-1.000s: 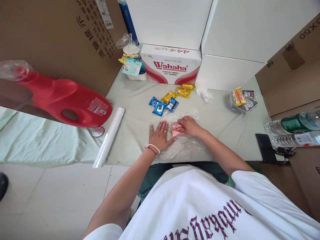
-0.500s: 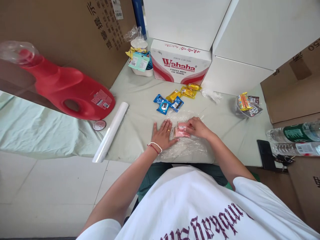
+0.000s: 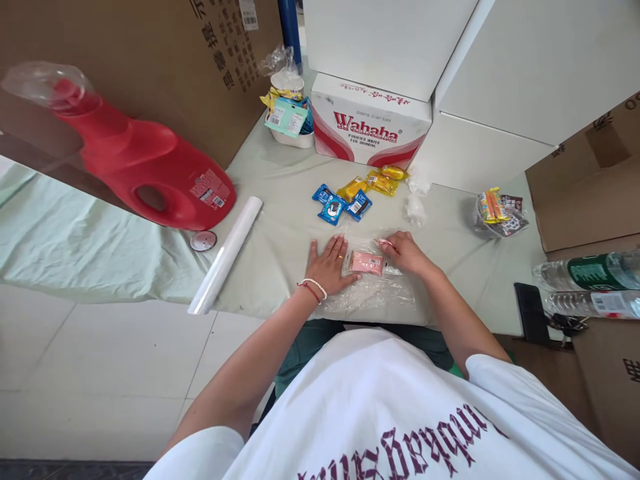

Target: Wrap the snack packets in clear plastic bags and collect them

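Left hand [image 3: 327,268] palm-down at the near-left edge of crinkled clear plastic film [image 3: 375,297] on the desk [image 3: 285,193], fingers spread, grasping nothing. Lying pink packet [image 3: 367,262] on the film, just beside that hand. Right hand [image 3: 407,253] pinches a second pink packet [image 3: 386,244], partly hidden by fingers. Risk: thin film could cling or bunch, dragging the lying packet askew; small fingertip hold might slip.
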`<state>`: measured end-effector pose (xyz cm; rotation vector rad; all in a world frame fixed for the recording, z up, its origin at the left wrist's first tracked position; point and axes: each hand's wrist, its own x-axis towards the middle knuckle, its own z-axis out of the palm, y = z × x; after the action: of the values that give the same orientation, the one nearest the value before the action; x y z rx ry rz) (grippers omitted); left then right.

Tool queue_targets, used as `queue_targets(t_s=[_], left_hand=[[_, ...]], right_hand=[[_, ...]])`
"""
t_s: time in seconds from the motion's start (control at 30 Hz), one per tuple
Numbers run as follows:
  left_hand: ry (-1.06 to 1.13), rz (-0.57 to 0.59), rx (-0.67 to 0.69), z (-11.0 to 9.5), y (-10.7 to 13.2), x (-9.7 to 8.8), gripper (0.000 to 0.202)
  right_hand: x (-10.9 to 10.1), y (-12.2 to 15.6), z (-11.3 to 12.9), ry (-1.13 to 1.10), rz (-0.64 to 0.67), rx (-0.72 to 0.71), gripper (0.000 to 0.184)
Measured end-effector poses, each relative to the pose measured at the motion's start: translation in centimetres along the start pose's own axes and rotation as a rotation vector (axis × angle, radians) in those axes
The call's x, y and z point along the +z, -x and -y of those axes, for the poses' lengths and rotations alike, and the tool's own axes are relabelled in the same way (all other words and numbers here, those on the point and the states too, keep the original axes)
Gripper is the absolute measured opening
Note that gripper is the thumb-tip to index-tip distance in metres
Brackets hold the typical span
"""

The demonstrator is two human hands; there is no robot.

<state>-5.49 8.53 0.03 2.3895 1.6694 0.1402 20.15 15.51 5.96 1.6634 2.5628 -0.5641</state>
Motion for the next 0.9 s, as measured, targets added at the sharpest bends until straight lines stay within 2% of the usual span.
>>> queue_targets(t_s=[0.1, 0.17, 0.23, 0.3, 0.37, 0.47, 0.57, 0.73, 0.9], left_hand=[[0.004, 0.012, -0.009, 0.0, -0.1, -0.1, 0.099], [0.001, 0.012, -0.008, 0.0, -0.1, 0.0, 0.099], [-0.005, 0.005, -0.003, 0.0, -0.1, 0.1, 0.098], [-0.01, -0.006, -0.002, 0.1, 0.0, 0.2, 0.095], [-0.013, -0.017, 0.002, 0.2, 0.0, 0.3, 0.091], [-0.018, -0.021, 0.011, 0.3, 0.0, 0.4, 0.089], [-0.027, -0.018, 0.012, 0.2, 0.1, 0.4, 0.091], [-0.023, -0.009, 0.008, 0.3, -0.1, 0.3, 0.09], [-0.004, 0.075, 0.048, 0.8, -0.2, -0.2, 0.093]], right_hand=[[-0.8, 1.3, -0.2, -0.101, -0.148, 0.052, 0.049], [-1.1, 2.2, 1.0, -0.131, -0.261, 0.068, 0.049], [-0.7, 2.8, 2.9, -0.123, -0.306, 0.047, 0.047], [0.2, 3.2, 5.0, -0.064, -0.231, 0.001, 0.044], [1.4, 3.2, 6.6, 0.011, -0.094, -0.059, 0.045], [2.3, 2.7, 7.6, 0.043, 0.031, -0.114, 0.062], [2.0, 2.0, 7.4, 0.052, 0.061, -0.114, 0.07], [1.8, 1.9, 6.1, 0.045, 0.075, -0.177, 0.062], [2.4, 2.3, 4.7, 0.031, 0.067, -0.157, 0.059]])
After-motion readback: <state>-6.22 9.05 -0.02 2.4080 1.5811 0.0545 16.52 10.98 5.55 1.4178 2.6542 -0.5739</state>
